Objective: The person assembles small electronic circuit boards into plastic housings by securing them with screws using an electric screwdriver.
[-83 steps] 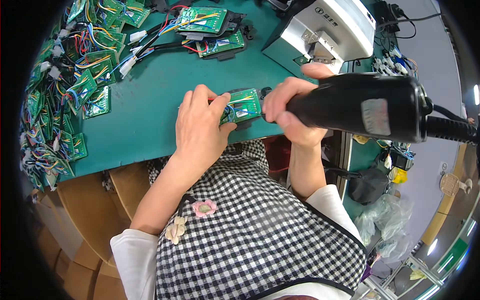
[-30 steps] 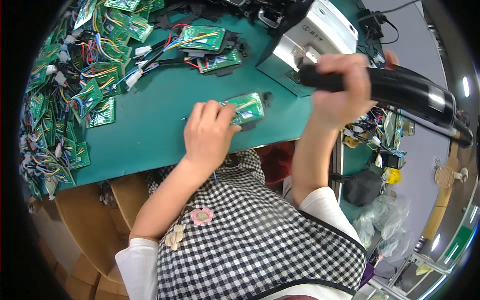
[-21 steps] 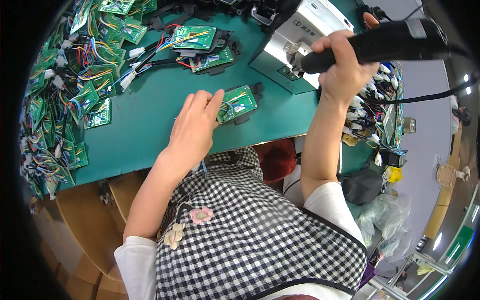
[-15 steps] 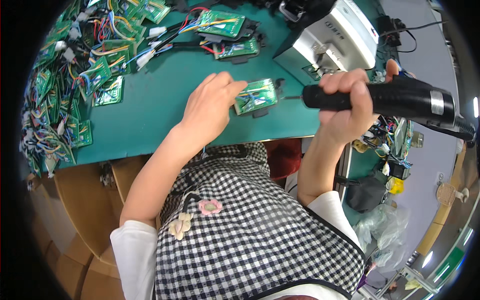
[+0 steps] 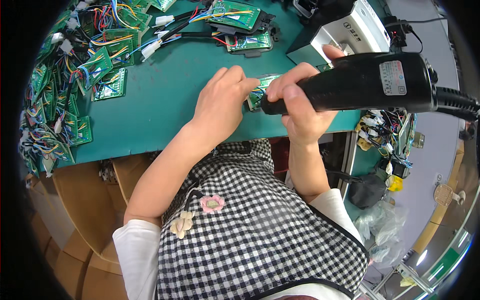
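A small green circuit board (image 5: pixel 268 81) with coloured wires lies on the green table mat in front of me. My left hand (image 5: pixel 221 102) grips its left edge, thumb and fingers bent together. My right hand (image 5: pixel 305 102) is wrapped round a thick black corded electric screwdriver (image 5: pixel 365 82), held nearly level. The screwdriver's front end is over the right part of the board and covers much of it. Its bit is hidden, so I cannot tell whether it touches a screw.
Many wired circuit boards (image 5: pixel 107 90) are heaped at the left. Two boards on black holders (image 5: pixel 235 15) lie at the back, their cables running left. A silver box-shaped device (image 5: pixel 345 30) stands at the back right. More wired parts (image 5: pixel 395 132) and plastic bags (image 5: pixel 382 227) are at the right.
My right hand has brought the screwdriver leftward, from beside the circuit board to over it. My left hand stays on the board. The whole view has shifted slightly.
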The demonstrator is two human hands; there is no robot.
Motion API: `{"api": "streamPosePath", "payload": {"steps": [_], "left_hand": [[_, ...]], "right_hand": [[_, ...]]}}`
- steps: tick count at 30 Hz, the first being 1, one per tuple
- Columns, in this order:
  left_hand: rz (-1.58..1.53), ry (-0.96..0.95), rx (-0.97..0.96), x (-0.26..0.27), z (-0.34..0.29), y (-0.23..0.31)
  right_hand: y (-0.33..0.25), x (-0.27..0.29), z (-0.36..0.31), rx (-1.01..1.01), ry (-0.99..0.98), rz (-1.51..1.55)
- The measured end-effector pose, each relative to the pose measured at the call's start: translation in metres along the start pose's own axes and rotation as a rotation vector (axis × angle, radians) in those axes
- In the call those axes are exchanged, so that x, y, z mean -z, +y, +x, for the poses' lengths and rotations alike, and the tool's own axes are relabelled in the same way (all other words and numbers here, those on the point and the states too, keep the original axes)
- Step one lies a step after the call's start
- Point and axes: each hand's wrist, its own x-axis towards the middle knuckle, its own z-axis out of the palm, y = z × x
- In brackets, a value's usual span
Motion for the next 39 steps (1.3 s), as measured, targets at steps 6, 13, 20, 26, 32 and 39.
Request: {"api": "streamPosePath", "payload": {"steps": [6, 13, 20, 26, 32, 39], "left_hand": [[0.019, -0.03, 0.065, -0.002, 0.002, 0.001], [0.08, 0.015, -0.01, 0.002, 0.002, -0.001], [0.146, 0.159, -0.18, 0.09, 0.038, 0.009], [0.36, -0.028, -0.111, 0.08, 0.106, -0.065], [0.224, -0.248, -0.107, 0.109, 0.135, -0.043], [0.89, 0.017, -0.324, 0.06, 0.214, -0.051]], "right_hand": [[0.002, 0.001, 0.007, -0.116, -0.149, 0.203], [0.0, 0.001, -0.005, -0.078, -0.107, 0.066], [-0.049, 0.048, 0.008, 0.329, 0.158, 0.324], [-0.008, 0.038, -0.009, 0.124, 0.257, 0.326], [0.004, 0.06, -0.009, 0.061, 0.351, 0.316], [0.016, 0.059, -0.009, 0.008, 0.363, 0.36]]}}
